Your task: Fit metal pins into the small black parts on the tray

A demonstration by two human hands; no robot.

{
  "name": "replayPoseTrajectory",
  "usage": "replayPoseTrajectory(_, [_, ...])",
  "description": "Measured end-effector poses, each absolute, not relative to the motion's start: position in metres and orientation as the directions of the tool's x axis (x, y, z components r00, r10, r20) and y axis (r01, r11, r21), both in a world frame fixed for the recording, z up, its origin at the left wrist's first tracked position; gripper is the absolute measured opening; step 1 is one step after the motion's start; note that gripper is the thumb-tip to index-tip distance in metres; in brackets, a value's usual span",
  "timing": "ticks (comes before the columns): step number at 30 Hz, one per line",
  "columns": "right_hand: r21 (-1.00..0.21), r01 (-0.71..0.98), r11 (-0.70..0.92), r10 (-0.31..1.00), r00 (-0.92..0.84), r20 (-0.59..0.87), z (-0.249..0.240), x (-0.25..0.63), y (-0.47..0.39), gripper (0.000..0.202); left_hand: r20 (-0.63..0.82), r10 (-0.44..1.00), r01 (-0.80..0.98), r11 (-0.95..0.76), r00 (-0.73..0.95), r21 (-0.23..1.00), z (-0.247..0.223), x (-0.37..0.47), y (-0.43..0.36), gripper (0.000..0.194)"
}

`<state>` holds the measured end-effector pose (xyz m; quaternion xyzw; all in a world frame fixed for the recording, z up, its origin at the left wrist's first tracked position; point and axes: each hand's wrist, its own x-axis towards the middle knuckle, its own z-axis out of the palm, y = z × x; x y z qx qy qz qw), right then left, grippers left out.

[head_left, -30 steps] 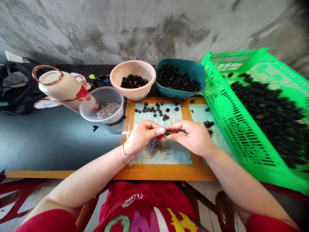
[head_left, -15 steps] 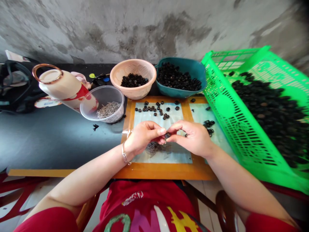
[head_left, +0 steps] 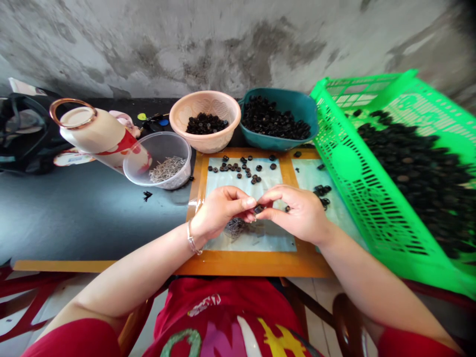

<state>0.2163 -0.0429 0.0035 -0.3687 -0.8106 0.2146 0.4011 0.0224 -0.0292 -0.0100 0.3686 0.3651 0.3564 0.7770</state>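
Note:
Between the fingertips of both hands is a small black part (head_left: 258, 209), held above the pale sheet (head_left: 275, 240). My left hand (head_left: 223, 210) pinches it from the left, thumb on top. From the right, thumb and forefinger of my right hand (head_left: 295, 210) close on the same part. Any pin in it is too small to make out. A pile of thin metal pins (head_left: 235, 227) lies just below my left hand. Several small black rings (head_left: 234, 167) are scattered on the sheet beyond my hands. More black parts (head_left: 322, 191) lie right of my right hand.
A clear tub (head_left: 136, 171) of pins stands left, beside a white and red flask (head_left: 100, 131). Behind are a pink bowl (head_left: 176, 111) and a teal basin (head_left: 277, 144), both holding black parts. A large green crate (head_left: 345, 163) of black pieces blocks the right side.
Almost nothing differs. Both hands keep the same place and grip on the black part, with at most a slight shift of the right fingers.

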Motion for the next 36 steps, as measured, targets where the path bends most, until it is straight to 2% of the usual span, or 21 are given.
replayPoseTrajectory(14, [-0.538, 0.474, 0.698, 0.716, -0.470, 0.515, 0.0097, 0.2178, -0.0457, 0.019, -0.345, 0.825, -0.178, 0.460, 0.447, 0.870, -0.0094, 0.0239, -0.0286, 0.039])
replayPoseTrajectory(23, [-0.545, 0.517, 0.660, 0.750, -0.500, 0.434, 0.0061, 0.2198, -0.0465, 0.031, -0.324, 0.869, -0.026, 0.360, 0.374, 0.933, -0.0110, 0.0229, -0.0310, 0.032])
replayPoseTrajectory(28, [-0.515, 0.493, 0.702, 0.705, -0.583, 0.403, 0.0063, 0.2211, -0.0436, 0.022, -0.321, 0.866, -0.007, 0.351, 0.384, 0.936, -0.0132, 0.0233, -0.0316, 0.033])
replayPoseTrajectory(36, [-0.514, 0.508, 0.691, 0.717, -0.569, 0.402, 0.0086, 0.2200, -0.0471, 0.017, -0.311, 0.862, -0.014, 0.345, 0.401, 0.938, -0.0146, 0.0250, -0.0336, 0.037])
